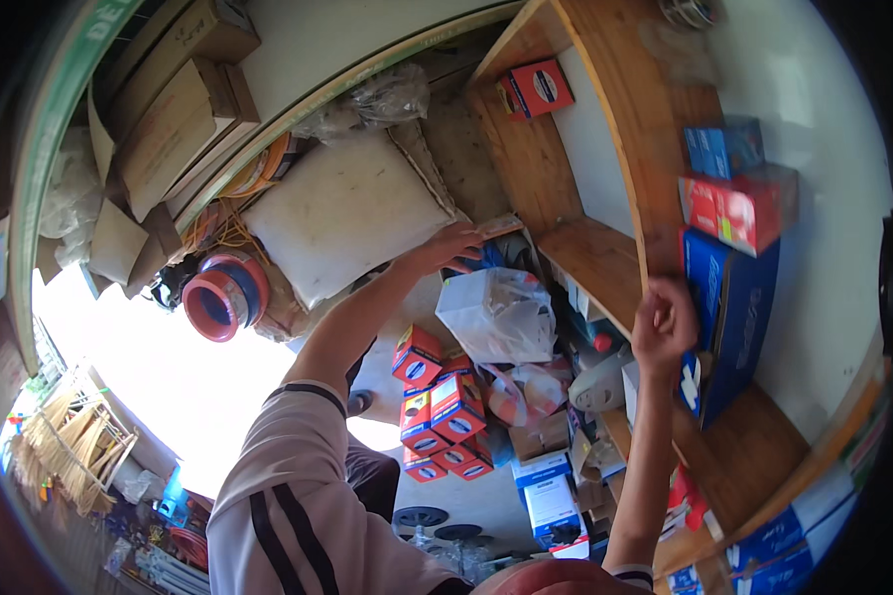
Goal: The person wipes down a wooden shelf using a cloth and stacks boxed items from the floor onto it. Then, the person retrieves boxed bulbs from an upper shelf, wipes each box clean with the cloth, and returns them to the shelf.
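Observation:
My left hand (450,249) is stretched forward with its fingers apart and nothing in them. It hovers by a white box in a clear plastic bag (495,312), near the corner of a white sack (350,201). My right hand (664,327) has curled fingers and is at the front edge of an upright wooden shelf divider (625,134). Whether it grips that edge is unclear. Just right of it stands a tall blue box (737,320), with a red box (740,204) and a smaller blue box (723,147) above. One red box (536,89) sits in the other shelf compartment.
Stacked red and blue boxes (446,416) stand on the floor between my arms. White and blue boxes (551,506) and a grey plastic jug (599,383) are beneath the shelf. Cable spools (223,297) lie left. Cardboard boxes (186,126) rest above; straw brooms (67,454) are far left.

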A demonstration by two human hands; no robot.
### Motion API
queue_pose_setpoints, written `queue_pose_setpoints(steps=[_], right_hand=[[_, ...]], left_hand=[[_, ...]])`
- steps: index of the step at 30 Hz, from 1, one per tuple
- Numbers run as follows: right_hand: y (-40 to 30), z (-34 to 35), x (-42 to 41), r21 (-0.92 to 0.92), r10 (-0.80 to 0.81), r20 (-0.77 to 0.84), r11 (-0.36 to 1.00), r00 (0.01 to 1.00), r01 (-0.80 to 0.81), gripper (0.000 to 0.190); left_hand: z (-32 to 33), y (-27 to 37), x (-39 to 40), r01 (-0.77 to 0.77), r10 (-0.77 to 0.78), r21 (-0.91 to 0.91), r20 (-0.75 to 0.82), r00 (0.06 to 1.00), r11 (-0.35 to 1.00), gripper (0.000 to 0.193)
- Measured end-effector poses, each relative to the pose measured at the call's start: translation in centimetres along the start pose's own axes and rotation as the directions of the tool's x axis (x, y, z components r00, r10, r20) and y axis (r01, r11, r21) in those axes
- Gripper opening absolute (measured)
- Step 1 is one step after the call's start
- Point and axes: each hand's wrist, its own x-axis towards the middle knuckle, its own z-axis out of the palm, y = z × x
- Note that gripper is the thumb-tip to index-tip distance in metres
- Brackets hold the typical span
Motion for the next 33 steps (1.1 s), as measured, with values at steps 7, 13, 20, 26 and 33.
queue_pose_setpoints(steps=[7, 13, 20, 26, 33], right_hand=[[-5.0, 1.8, -1.8, 0.058, -0.02, -0.184, 0.998, 0.983, 0.032, 0.022], [-17.1, 5.3, -26.9, 0.623, 0.551, -0.144, 0.696, 0.822, -0.358, 0.016], [-28.5, 10.1, -77.8, 0.466, 0.935, 0.271, -0.337, -0.23, -0.818, 0.028], [-39.4, 13.9, -95.2, 0.357, 0.719, 0.377, -0.694, -0.584, -0.625, 0.024], [-38.8, 20.3, -91.6, 0.783, 0.808, 0.345, -0.528, -0.477, -0.329, 0.031]], left_hand=[[-0.4, -13.6, -23.0, 0.31, -0.24, 0.492, -0.2, 0.95, 0.813, 0.052], [0.8, -18.6, -34.0, 0.283, -0.186, 0.514, -0.233, 0.954, 0.81, 0.051], [5.3, -30.3, -30.5, 0.348, -0.237, 0.704, -0.255, 0.937, 0.619, 0.053], [5.9, -36.2, -19.9, -0.187, 0.122, 0.978, 0.175, 0.977, 0.094, 0.076], [16.3, -43.0, -14.8, -0.439, -0.082, 0.594, 0.531, 0.844, -0.674, 0.119]])
